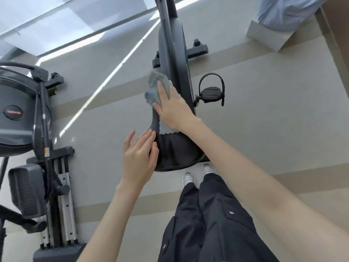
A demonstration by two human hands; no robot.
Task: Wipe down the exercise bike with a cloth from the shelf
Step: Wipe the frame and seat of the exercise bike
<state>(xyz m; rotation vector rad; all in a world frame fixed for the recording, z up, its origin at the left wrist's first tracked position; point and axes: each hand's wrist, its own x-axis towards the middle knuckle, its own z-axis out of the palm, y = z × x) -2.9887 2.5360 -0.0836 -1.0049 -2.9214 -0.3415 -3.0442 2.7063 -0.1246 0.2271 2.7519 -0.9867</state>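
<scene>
Currently cloth (156, 87) sits on the nose of the bike saddle (175, 148), pinned flat under the right hand (173, 108); fingers extended, not clenched. Looks limp and light, so palm pressure beats pinching. Left hand (139, 157) open, steadying the saddle edge. Saddle looks smooth, probably slick. Pale floor (264, 120), second machine (24, 118) nearby.

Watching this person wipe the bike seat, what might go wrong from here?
The cloth lies under a flat right hand, not gripped, and part of it hangs off the nose of the saddle, so it may slip to the floor. The left hand only rests its fingertips on the saddle's edge, so the seat might swivel under pressure. The pedal sticks out and could catch a leg.
</scene>
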